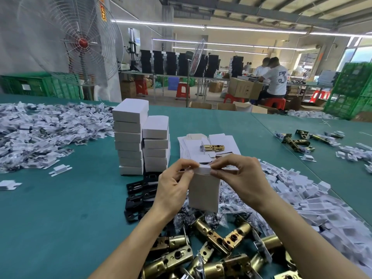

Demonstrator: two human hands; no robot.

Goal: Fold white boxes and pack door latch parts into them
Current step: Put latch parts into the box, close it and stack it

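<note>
Where the broad teal cloth-covered work table (60,218) fills the view, the following lie upon it.

Left heap of small white card pieces and clear bagged parts (46,129): spread wide across the far left of the table.

Right heap of the same white card pieces (314,200): runs along the near right, beside the right forearm.

Pile of brass-coloured metal door latch bolts (211,250): at the near edge, between and under the two forearms, some in clear bags.

Taller stack of closed white card boxes (128,137): stands at centre, left of the hands. The shorter stack of closed white card boxes (156,143) stands touching its right side.

Sheaf of flat unfolded white box blanks (193,148): lies behind the hands, right of the stacks.

Cluster of black metal plates (138,196): lies at the foot of the stacks, just left of the left wrist.

Upright white card box (204,190): held at centre, over the bagged parts; whether its lower end touches them cannot be told.

Left hand (173,186): thumb and forefinger pinch the top left corner of the upright box, the other fingers curled behind.

Right hand (241,178): thumb and fingertips pinch the top flap at its right corner.

Single brass latch bolt (212,147): lies crosswise on the blanks.
</note>
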